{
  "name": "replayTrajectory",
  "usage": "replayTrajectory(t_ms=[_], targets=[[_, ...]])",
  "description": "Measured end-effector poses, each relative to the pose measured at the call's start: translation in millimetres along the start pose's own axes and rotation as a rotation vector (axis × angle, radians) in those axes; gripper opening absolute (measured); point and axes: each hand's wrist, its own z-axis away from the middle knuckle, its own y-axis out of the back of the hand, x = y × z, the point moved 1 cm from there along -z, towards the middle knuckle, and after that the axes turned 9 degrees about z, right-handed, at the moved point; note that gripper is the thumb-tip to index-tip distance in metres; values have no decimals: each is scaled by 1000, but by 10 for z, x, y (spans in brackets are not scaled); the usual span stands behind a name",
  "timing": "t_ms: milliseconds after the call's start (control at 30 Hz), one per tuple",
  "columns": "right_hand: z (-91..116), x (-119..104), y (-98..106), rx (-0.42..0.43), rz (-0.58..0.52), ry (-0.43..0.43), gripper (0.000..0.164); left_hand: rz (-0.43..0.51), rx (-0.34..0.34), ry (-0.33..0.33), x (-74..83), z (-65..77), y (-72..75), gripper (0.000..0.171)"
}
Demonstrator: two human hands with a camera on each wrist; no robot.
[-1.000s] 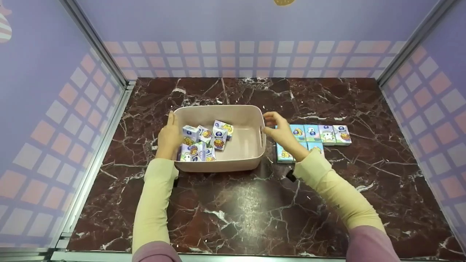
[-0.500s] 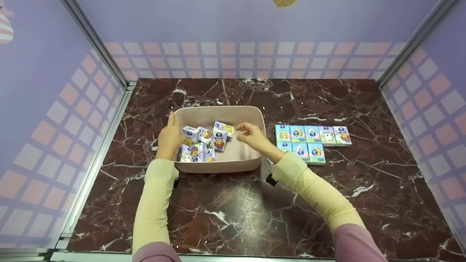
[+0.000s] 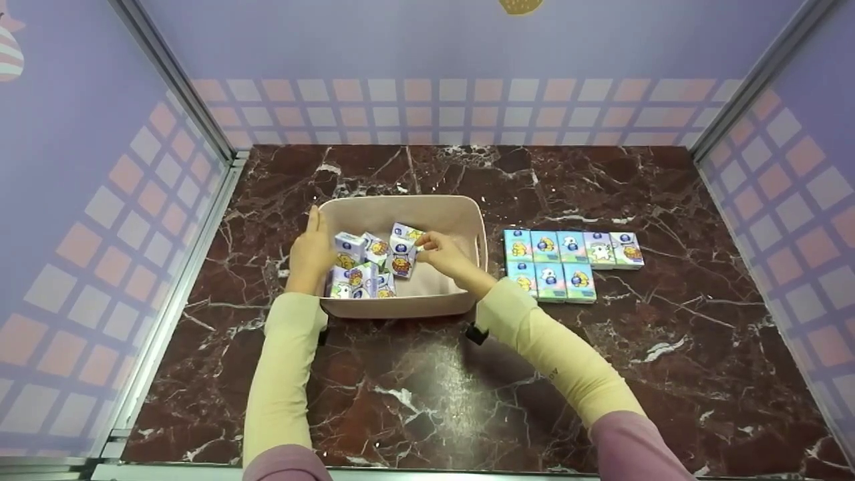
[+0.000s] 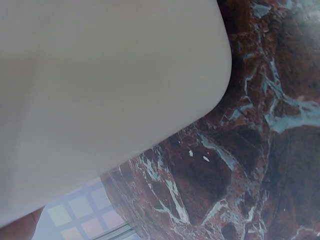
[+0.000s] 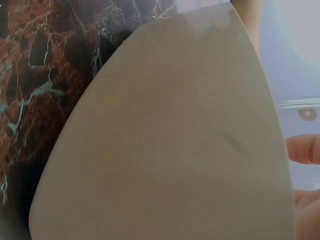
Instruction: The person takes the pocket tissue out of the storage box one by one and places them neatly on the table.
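A beige plastic bin [image 3: 387, 307] holds several small cartoon-printed tissue packs, heaped toward its left side. My left hand [image 3: 310, 257] rests along the bin's left rim with its visible fingers straight. Inside the bin, my right hand [image 3: 447, 257] has its thumb and forefinger at the right edge of a purple-and-white tissue pack [image 3: 402, 262]; whether they pinch it is unclear. In the right wrist view the bin wall [image 5: 165, 135] hides the fingertips and the pack. The left wrist view is mostly the bin's outer wall [image 4: 100, 100].
To the bin's right, several tissue packs lie flat in two touching rows, a back row [image 3: 572, 247] and a shorter front row [image 3: 551, 282]. The dark red marble tabletop [image 3: 414, 401] is bounded by lilac walls [image 3: 441, 40] at the back and sides.
My right hand has moved left from the bin's right rim, over its inside, to the purple-and-white tissue pack. My left hand and the bin stay in place.
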Motion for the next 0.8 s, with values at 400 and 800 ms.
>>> replayTrajectory(t_ms=[400,800], targets=[[19,-182,38,-48,66,34,38,-5,11,-5,2,-2,10,61],[-106,-447,288,-37,129,102,36,3,11,-5,-3,4,6,60]])
